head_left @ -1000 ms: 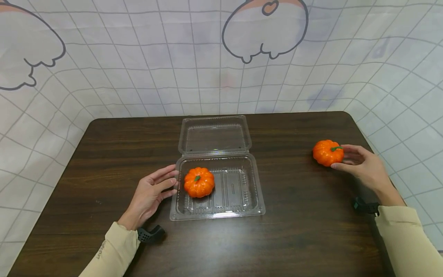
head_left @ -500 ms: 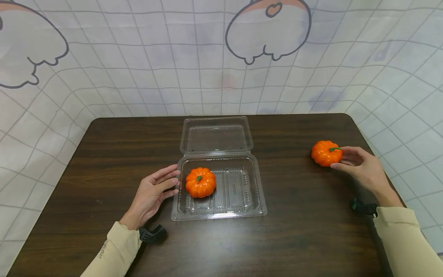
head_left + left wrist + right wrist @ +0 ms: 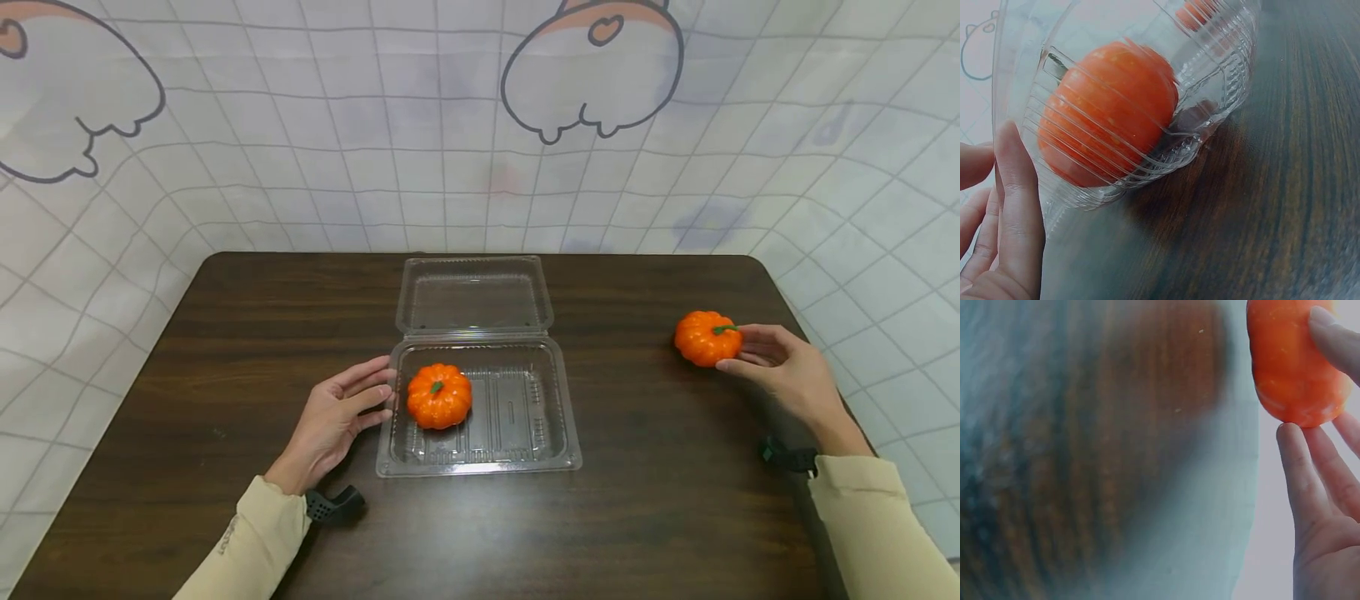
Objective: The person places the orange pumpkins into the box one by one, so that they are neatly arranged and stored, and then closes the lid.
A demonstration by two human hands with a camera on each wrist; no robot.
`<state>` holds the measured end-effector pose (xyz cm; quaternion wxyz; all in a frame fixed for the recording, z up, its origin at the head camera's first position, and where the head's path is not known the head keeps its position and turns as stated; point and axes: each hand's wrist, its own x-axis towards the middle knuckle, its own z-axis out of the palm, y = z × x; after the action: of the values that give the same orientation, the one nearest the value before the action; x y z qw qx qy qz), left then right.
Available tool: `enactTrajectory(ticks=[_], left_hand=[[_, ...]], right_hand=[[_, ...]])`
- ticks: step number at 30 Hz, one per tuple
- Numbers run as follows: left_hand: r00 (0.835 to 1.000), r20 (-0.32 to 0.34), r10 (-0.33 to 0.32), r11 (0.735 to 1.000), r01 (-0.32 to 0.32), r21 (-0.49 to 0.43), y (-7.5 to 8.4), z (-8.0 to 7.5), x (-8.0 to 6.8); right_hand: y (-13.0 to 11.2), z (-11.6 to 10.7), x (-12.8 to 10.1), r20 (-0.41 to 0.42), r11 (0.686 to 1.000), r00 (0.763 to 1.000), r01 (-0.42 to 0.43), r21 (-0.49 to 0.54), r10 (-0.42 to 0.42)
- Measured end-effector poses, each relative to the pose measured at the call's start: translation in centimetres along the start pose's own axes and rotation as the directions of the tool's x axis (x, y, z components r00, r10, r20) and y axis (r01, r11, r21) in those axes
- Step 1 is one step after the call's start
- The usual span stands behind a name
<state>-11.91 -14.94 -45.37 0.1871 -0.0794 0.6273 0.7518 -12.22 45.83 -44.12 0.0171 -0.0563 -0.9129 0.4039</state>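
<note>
A clear plastic clamshell container (image 3: 517, 457) lies open on the table, lid folded back. Inside its left part sits an orange toy pumpkin (image 3: 439, 397) with a short green stem. My left hand (image 3: 341, 421) pinches the container's left rim between thumb and fingers; the left wrist view shows this pumpkin (image 3: 1110, 112) through the ribbed side wall. Far to the right, my right hand (image 3: 795, 375) holds a second orange pumpkin (image 3: 705, 340) from its right side, stem tilted toward the hand. In the right wrist view, thumb and fingertips touch this pumpkin (image 3: 1294, 369) on opposite sides.
The dark wooden table (image 3: 615, 517) has rounded far corners. A white grid-patterned cloth (image 3: 450, 167) with cartoon outlines stands behind it and along both sides. The container's raised clear lid (image 3: 475, 296) lies toward the far edge.
The head view has shifted and tilted slightly. Against the table, the right hand and its pumpkin have crept a little left. The left hand keeps its place at the container's rim.
</note>
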Motion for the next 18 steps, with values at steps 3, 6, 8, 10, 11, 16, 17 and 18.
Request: enactTrajectory(ticks=[3,6,8,10,11,16,17,18], left_hand=[[1.000,0.002,0.002,1.000,-0.002,0.020,0.0,-0.1,0.0],[1.000,0.013,0.005,1.000,-0.006,0.029,-0.1,-0.1,0.0],[1.000,0.015,0.005,0.999,-0.005,0.032,-0.1,-0.2,0.1],[1.000,0.017,0.002,1.000,-0.003,0.031,0.0,-0.2,0.2],[1.000,0.017,0.001,1.000,-0.001,0.030,0.0,-0.2,0.2],[1.000,0.019,0.003,1.000,-0.004,0.011,0.0,-0.2,0.3],[1.000,0.020,0.006,1.000,-0.006,0.009,-0.1,-0.2,0.3],[1.000,0.022,0.008,1.000,-0.009,0.008,-0.1,-0.2,0.3]], right_hand=[[-0.5,0.0,-0.1,-0.006,1.000,1.000,0.017,0.024,-0.016],[-1.0,0.0,-0.2,-0.021,0.999,0.999,0.031,0.040,-0.030],[-1.5,0.1,-0.3,-0.033,0.998,0.999,0.040,0.047,-0.039],[-2.0,0.3,-0.3,-0.047,0.997,0.997,0.056,0.050,-0.054],[-2.3,0.4,-0.3,-0.050,0.997,0.997,0.063,0.053,-0.060],[-4.1,0.6,-0.3,-0.042,0.995,0.995,0.087,0.039,-0.085],[-4.4,0.7,-0.4,-0.040,0.995,0.995,0.091,0.037,-0.089],[-4.8,0.8,-0.4,-0.037,0.995,0.995,0.095,0.033,-0.094]])
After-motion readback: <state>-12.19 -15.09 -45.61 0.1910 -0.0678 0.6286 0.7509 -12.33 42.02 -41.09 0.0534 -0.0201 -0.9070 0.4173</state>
